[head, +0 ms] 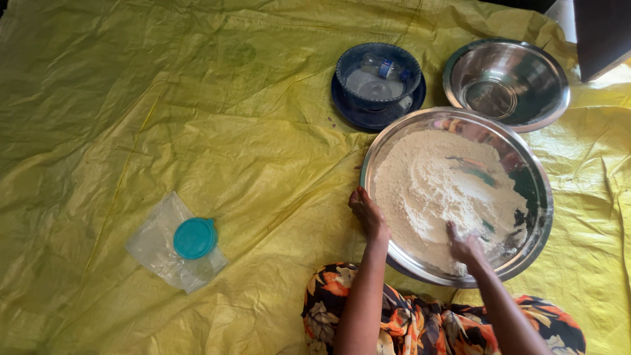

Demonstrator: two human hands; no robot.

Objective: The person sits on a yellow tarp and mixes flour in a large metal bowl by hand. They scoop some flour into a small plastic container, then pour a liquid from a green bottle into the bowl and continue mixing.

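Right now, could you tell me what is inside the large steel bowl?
The large steel bowl holds white flour, with the right hand pressed into it. The flour hides most of the bowl's bottom.

- The right hand has its fingertips sunk in the flour, so they cannot be seen.
- The left hand grips the near-left rim of the large steel bowl; its palm is hidden.
- Both forearms are cut off by the near edge.
- A dark object at the far right is cropped by the frame.
- The small item inside the blue bowl is too unclear to identify.
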